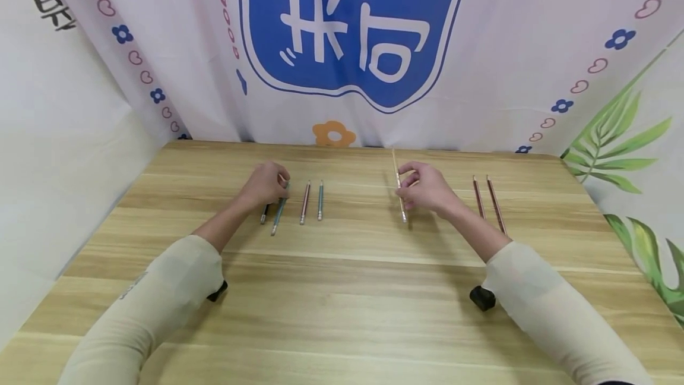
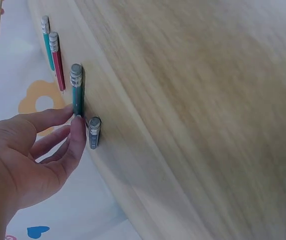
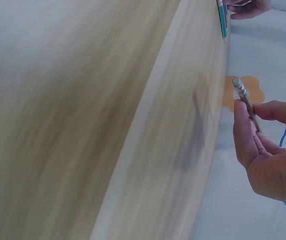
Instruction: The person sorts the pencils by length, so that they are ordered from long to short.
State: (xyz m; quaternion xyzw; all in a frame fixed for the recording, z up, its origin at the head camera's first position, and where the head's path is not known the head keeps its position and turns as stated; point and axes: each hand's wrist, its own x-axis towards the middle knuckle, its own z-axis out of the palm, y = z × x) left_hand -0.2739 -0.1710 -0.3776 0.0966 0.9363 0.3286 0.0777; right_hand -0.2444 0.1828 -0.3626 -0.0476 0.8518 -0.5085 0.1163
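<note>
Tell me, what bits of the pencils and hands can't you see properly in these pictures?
- Head view: the left hand covers the top of the teal pencil and the dark pencil.
- Right wrist view: the right hand hides the light pencil below its eraser end.
- Both wrist views: the table is blurred.

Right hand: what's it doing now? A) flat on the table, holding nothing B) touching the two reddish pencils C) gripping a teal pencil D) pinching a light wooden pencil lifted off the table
D: the right hand pinches the light wooden pencil in its fingertips, raised above the table; the two reddish pencils lie untouched beside it.
</note>
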